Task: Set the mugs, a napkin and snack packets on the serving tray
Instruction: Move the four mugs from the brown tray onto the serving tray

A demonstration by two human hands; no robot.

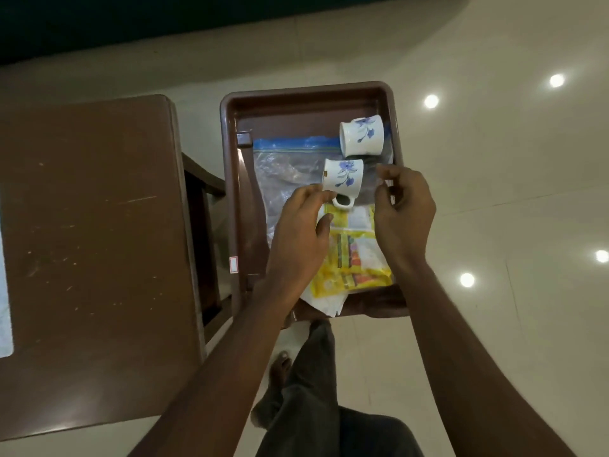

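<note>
A brown serving tray [283, 103] holds a clear zip bag [286, 163] with a blue seal. Two white mugs with blue flowers lie on their sides over the bag: one [362, 135] at the far right, the other [344, 181] nearer me. My left hand [301, 235] pinches the rim of the nearer mug. My right hand [403, 212] hovers just right of that mug, fingers curled and apart, holding nothing I can see. Yellow snack packets [354, 255] lie at the tray's near end over a white napkin [326, 303].
A brown wooden table [92, 242] stands to the left of the tray, with a white sheet [5, 311] at its left edge. The tray rests on a brown stool over a glossy tiled floor [494, 192]. My leg and bare foot [280, 367] are below.
</note>
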